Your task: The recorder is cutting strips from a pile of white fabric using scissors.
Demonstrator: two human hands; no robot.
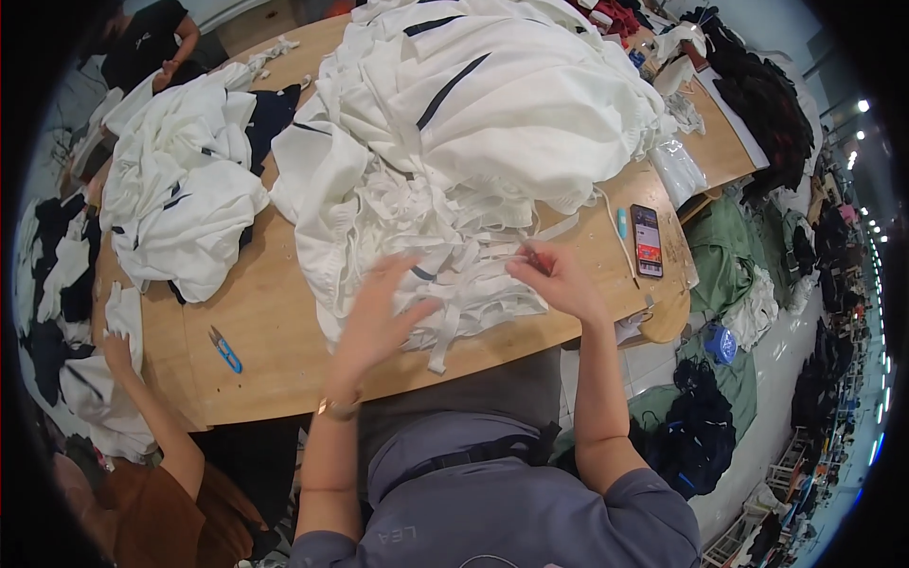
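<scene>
A heap of white garments with elastic edges and dark navy stripes (379,227) lies in front of me on the wooden table. My left hand (374,312) is over its near side, slightly blurred, with thumb and fingers apart and nothing visible in them. At the heap's right, my right hand (563,284) is closed around a small dark tool that looks like thread snips (533,256), its tip pointing away from me. White straps and bands (450,317) lie in a tangle between my hands, and one end hangs near the table's front edge.
Blue thread snips (225,350) lie left on the table (275,379). A phone (648,241) and a white cord (620,237) are at the right. Another white garment pile (180,189) sits left. Co-workers are at the left and far left. Green cloth (724,256) covers floor at right.
</scene>
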